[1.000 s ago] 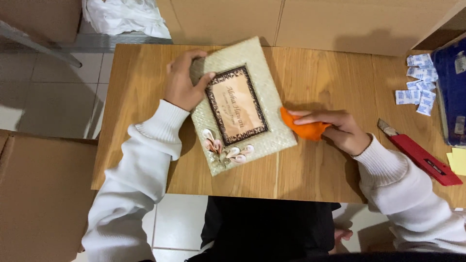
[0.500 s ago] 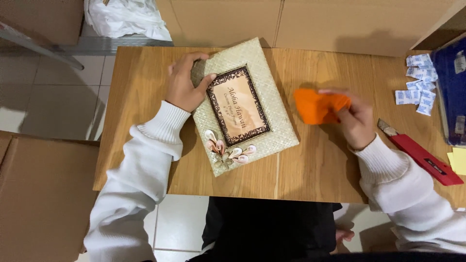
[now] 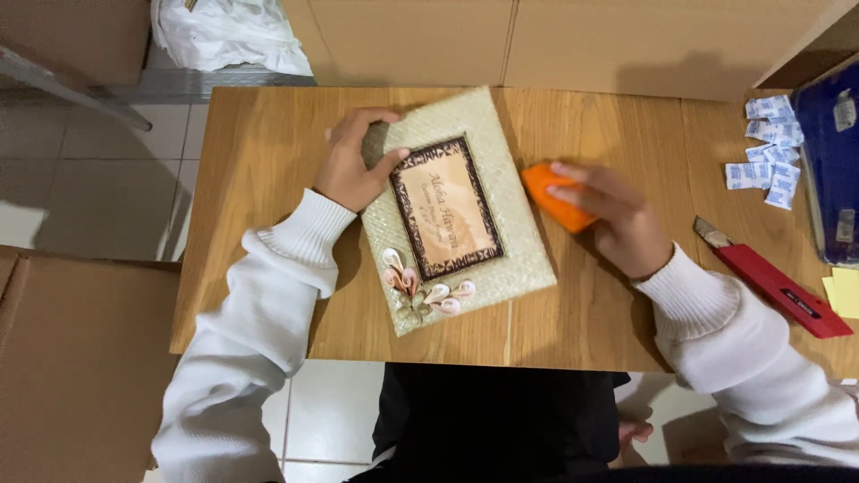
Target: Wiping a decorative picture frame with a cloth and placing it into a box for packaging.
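- Two hands work over a woven cream picture frame (image 3: 456, 210) lying flat and tilted on the wooden table (image 3: 617, 313); its dark patterned border encloses a tan printed card, and a cluster of small shell flowers sits at its lower left corner.
- At the far right edge a dark blue box (image 3: 832, 161) shows only in part (its contents cannot be made out), with small white sachets (image 3: 768, 148) scattered just beside it.
- Left hand (image 3: 353, 161) rests on the frame's upper left corner, fingers spread and curled over the edge, thumb lying along the dark border.
- Right hand (image 3: 608, 215) presses an orange cloth (image 3: 553, 197) against the table just beside the frame's right edge, fingers close together and flat on top of it; the hand is slightly blurred.
- A red utility knife (image 3: 769, 286) lies near the right wrist, yellow sticky notes (image 3: 843, 291) beyond it.
- Both sleeves are white and ribbed at the cuff.
- Cardboard boxes (image 3: 582, 40) stand behind the table, a white plastic bag (image 3: 228, 36) at upper left, pale floor tiles around.
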